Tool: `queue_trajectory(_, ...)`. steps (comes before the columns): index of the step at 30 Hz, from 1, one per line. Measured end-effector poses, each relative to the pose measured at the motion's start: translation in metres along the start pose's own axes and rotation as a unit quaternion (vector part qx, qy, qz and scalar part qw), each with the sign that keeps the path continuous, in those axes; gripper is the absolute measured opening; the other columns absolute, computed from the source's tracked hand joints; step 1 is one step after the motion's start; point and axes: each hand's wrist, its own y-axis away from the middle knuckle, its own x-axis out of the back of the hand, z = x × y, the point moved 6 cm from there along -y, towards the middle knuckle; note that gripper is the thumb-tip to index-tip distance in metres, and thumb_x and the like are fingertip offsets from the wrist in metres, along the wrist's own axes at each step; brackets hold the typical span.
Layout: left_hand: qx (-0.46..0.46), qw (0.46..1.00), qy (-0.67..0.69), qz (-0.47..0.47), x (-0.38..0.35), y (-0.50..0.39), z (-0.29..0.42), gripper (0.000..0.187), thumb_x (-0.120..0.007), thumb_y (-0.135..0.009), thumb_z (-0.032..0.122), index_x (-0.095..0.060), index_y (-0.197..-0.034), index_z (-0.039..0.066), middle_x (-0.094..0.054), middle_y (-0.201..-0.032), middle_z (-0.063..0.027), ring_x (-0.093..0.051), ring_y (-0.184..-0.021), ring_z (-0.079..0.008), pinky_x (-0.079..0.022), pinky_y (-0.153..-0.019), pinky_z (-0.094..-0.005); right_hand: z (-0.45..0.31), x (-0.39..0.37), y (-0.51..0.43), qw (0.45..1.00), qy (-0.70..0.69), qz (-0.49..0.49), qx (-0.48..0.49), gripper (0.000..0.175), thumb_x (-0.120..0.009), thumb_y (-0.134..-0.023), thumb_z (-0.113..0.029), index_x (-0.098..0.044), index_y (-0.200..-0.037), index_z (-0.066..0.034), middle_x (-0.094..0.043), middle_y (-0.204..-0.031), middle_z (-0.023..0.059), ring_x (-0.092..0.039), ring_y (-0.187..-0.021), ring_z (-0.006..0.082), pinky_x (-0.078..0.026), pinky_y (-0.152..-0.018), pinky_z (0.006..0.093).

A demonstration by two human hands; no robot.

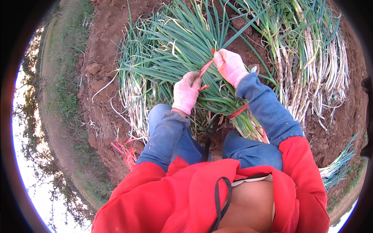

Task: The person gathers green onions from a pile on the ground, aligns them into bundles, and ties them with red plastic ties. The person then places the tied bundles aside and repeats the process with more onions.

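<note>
A large bundle of green onions (186,55) lies before me, its green leaves fanning up and left. My left hand (187,91), in a pink and grey work glove, pinches red plastic twine (206,68) over the leaves. My right hand (230,66), in a pink glove, grips the same twine on the right, and a short red end sticks out above its fingers. The twine runs between both hands across the leaves. A second red band (238,111) circles the bundle lower down, near my right knee. The underside of the bundle is hidden.
Loose green onions (309,58) with long white stems lie on brown soil at the right. More onions (134,102) lie at the left. A pile of red twine strips (126,151) sits by my left leg. Another onion bunch (338,167) lies far right. Grass (68,87) borders the soil.
</note>
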Motion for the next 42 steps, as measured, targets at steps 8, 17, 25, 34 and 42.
queue_trajectory(8, 0.010, 0.999, -0.031, 0.038, 0.000, 0.000, 0.004, 0.026, -0.065, -0.092, 0.016, -0.068, -0.114, 0.003, -0.074, -0.092, -0.0164, -0.072, -0.080, -0.0275, -0.055, -0.075, -0.0355, 0.003, 0.000, 0.000, 1.000, -0.018, -0.002, 0.002, 0.030, -0.050, -0.100, -0.028, -0.063, -0.091, -0.0023, -0.066, -0.082, 0.0237, -0.064, -0.083, 0.0443, -0.052, -0.076, 0.0489)
queue_trajectory(17, 0.046, 0.996, -0.071, 0.031, -0.006, -0.006, -0.002, 0.030, -0.066, -0.090, 0.015, -0.065, -0.117, 0.003, -0.073, -0.104, -0.0190, -0.070, -0.098, -0.0333, -0.053, -0.089, -0.0387, 0.000, 0.004, 0.002, 0.998, -0.055, -0.006, -0.001, 0.029, -0.051, -0.100, -0.027, -0.064, -0.093, -0.0018, -0.066, -0.080, 0.0225, -0.065, -0.082, 0.0437, -0.052, -0.076, 0.0476)
queue_trajectory(25, 0.043, 0.986, -0.160, -0.012, -0.011, -0.034, -0.007, 0.031, -0.066, -0.085, 0.028, -0.066, -0.102, 0.002, -0.071, -0.098, -0.0221, -0.066, -0.097, -0.0427, -0.051, -0.086, -0.0481, -0.013, 0.006, 0.005, 0.981, 0.110, 0.028, 0.159, 0.015, -0.059, -0.089, -0.018, -0.064, -0.083, -0.0056, -0.065, -0.078, 0.0180, -0.067, -0.079, 0.0379, -0.053, -0.070, 0.0475)
queue_trajectory(34, -0.213, 0.861, -0.440, 0.141, -0.017, -0.024, 0.036, 0.014, -0.068, -0.077, 0.019, -0.063, -0.088, 0.011, -0.065, -0.095, -0.0120, -0.061, -0.090, -0.0345, -0.047, -0.079, -0.0489, 0.000, 0.002, -0.001, 0.998, 0.026, 0.035, 0.053, 0.023, -0.055, -0.094, -0.021, -0.064, -0.081, -0.0044, -0.066, -0.076, 0.0217, -0.065, -0.075, 0.0423, -0.053, -0.070, 0.0484)
queue_trajectory(42, -0.092, 0.862, -0.498, -0.004, -0.034, -0.068, 0.011, 0.016, -0.065, -0.082, 0.015, -0.067, -0.096, 0.008, -0.063, -0.108, -0.0132, -0.062, -0.105, -0.0344, -0.050, -0.088, -0.0476, 0.002, -0.011, -0.008, 0.996, 0.082, -0.026, 0.017, 0.021, -0.057, -0.092, -0.022, -0.070, -0.084, -0.0077, -0.071, -0.080, 0.0180, -0.069, -0.083, 0.0378, -0.054, -0.077, 0.0455)
